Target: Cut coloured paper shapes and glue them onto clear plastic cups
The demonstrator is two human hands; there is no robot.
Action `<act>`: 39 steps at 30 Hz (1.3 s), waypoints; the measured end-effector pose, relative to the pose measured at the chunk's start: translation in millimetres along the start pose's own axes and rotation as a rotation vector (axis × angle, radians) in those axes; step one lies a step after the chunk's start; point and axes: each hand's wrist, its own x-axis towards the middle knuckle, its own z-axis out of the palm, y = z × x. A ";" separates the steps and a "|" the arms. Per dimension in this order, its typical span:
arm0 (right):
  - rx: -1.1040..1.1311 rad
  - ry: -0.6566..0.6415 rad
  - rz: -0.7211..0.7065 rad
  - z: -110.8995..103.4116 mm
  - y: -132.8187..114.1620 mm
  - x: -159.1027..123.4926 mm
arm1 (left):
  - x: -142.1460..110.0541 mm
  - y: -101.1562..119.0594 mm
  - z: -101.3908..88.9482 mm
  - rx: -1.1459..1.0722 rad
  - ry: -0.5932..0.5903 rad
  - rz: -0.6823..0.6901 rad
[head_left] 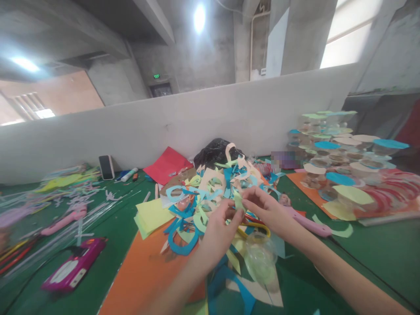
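A small pale green paper piece [238,199] is pinched between the fingertips of my left hand [218,221] and my right hand [264,209], above a heap of paper offcuts [210,188]. Both hands are closed on it, from opposite sides. Under my right hand lie scissors with yellow-edged handles [264,228], partly covered. Just below them sits a clear plastic cup [260,258] with pale green showing through it. Near my right forearm rests a pink glue gun [310,222] with a black cord.
Stacked cups with paper discs [334,157] stand at right. A yellow paper stack [152,215] and orange sheet [141,267] lie left of my hands. Farther left are a magenta device [77,264], another pink glue gun [65,220] and a phone [106,167]. A white partition [147,127] runs behind.
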 end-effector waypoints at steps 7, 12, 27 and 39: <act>0.008 0.037 -0.013 4.4 -4.3 0.2 | -2.6 8.9 -3.0 0.209 0.031 0.090; -0.035 -0.004 0.001 3.3 -7.3 -1.6 | -5.3 13.7 -6.0 0.338 -0.003 0.156; -0.097 -0.015 -0.040 0.9 -5.0 -2.2 | -3.0 7.9 -8.5 0.403 -0.002 0.162; 0.036 -0.034 -0.016 0.6 -5.2 -0.9 | -3.4 7.9 -8.1 0.440 -0.011 0.180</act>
